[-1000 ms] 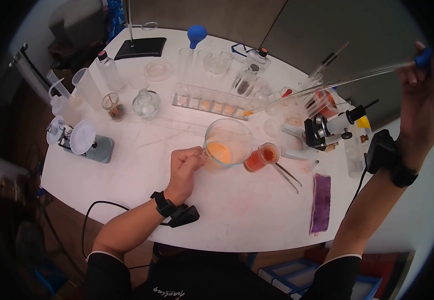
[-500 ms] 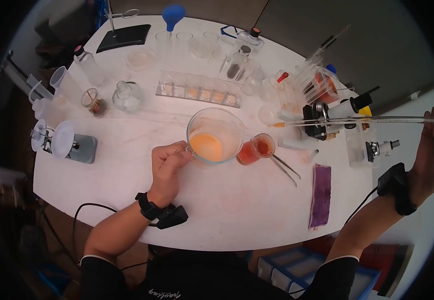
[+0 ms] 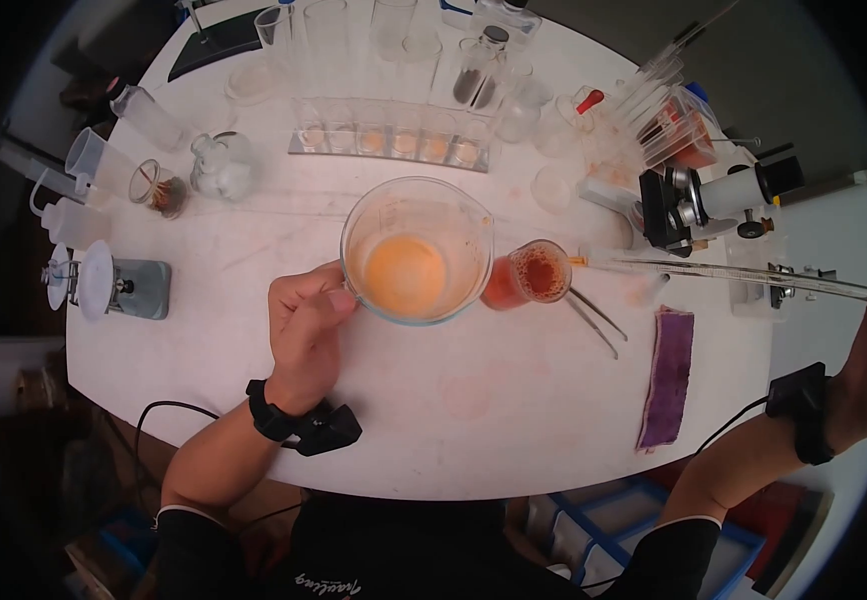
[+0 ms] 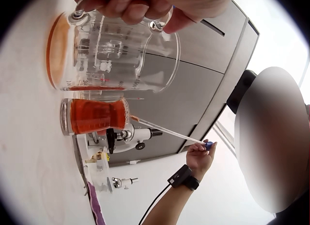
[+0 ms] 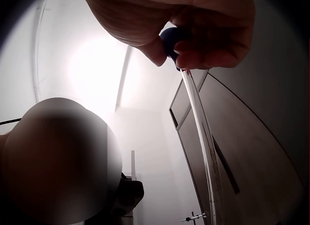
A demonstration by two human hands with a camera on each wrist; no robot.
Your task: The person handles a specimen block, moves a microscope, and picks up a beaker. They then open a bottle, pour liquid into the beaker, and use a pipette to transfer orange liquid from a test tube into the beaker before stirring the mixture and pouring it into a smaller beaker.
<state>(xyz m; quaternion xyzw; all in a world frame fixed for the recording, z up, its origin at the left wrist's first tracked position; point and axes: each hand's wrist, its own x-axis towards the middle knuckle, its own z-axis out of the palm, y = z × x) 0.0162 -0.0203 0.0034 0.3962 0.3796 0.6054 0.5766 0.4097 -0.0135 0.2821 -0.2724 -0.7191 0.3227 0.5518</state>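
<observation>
My left hand grips the handle of a glass measuring cup, with pale orange liquid at its bottom. Beside it stands a small glass beaker of red liquid, froth around its rim. At the right edge of the head view, my right hand is partly cut off. In the right wrist view its fingers curl around a blue rubber bulb topping a long glass pipette. The pipette slants down leftward, its orange tip close to the small beaker's rim.
Tweezers and a purple cloth lie to the right. Behind are a rack of small cups, several glass vessels and a microscope. A balance scale stands at left, near a round flask.
My right hand has come down with the pipette, whose tip has moved from near the rack to beside the small beaker. The left hand still holds the measuring cup. The head view has shifted.
</observation>
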